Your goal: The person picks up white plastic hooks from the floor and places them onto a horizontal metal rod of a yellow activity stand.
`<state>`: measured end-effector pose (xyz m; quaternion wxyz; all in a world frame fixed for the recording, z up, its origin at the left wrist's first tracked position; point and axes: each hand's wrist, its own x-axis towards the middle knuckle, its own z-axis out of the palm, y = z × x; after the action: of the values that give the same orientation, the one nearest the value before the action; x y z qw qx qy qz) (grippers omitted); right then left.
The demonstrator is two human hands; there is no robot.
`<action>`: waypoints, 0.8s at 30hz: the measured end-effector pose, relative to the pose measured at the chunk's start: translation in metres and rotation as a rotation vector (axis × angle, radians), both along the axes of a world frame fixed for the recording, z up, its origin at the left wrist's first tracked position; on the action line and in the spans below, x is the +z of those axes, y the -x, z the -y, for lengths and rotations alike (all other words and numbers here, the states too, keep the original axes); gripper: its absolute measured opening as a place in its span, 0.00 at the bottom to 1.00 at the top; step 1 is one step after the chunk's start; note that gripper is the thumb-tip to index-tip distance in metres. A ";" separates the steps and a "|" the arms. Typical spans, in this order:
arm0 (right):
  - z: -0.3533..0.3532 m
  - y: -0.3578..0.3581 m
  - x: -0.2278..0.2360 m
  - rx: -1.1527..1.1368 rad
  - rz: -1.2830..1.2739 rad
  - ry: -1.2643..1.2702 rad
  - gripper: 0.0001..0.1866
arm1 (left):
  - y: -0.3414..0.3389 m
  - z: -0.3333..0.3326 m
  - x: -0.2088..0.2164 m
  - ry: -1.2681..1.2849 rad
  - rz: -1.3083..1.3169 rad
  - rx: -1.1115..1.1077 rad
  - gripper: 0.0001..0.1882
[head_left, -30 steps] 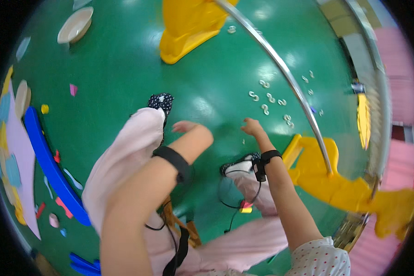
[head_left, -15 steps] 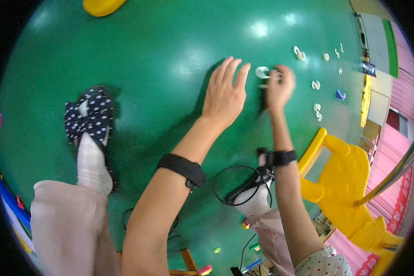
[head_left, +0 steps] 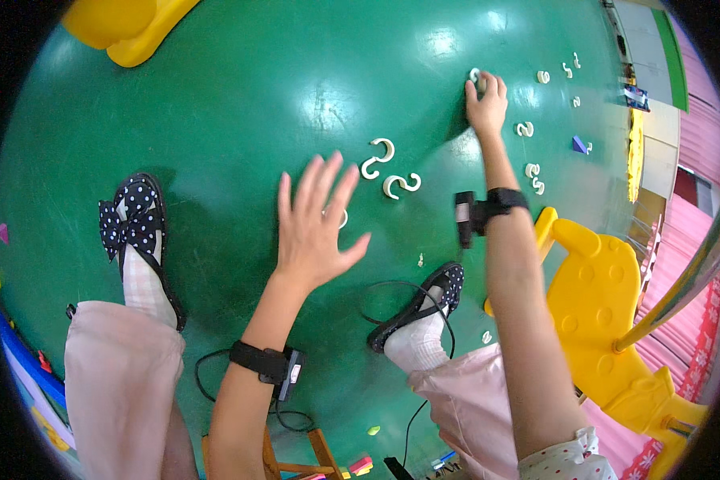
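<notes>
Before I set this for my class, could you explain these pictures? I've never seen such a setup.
There is no machine: a person uses two bare hands, with a black strap around each forearm. The view comes from a fisheye camera on the person's head, looking down, which bends straight edges. On the green floor lie pale curved pieces, several S-shaped. The left hand is open, fingers spread, one piece partly hidden behind it. The right hand is at another piece; whether it is gripped, I cannot tell.
</notes>
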<state>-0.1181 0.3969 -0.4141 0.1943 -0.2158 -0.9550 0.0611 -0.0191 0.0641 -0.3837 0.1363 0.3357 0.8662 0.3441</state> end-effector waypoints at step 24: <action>0.228 -0.215 0.087 -0.154 0.522 0.712 0.28 | -0.015 0.043 0.089 0.492 0.175 0.249 0.11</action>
<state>0.0965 0.1687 -0.3269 -0.1357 -0.3481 -0.8725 0.3148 -0.0039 0.0215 -0.2942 0.2445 0.1525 0.9432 0.1654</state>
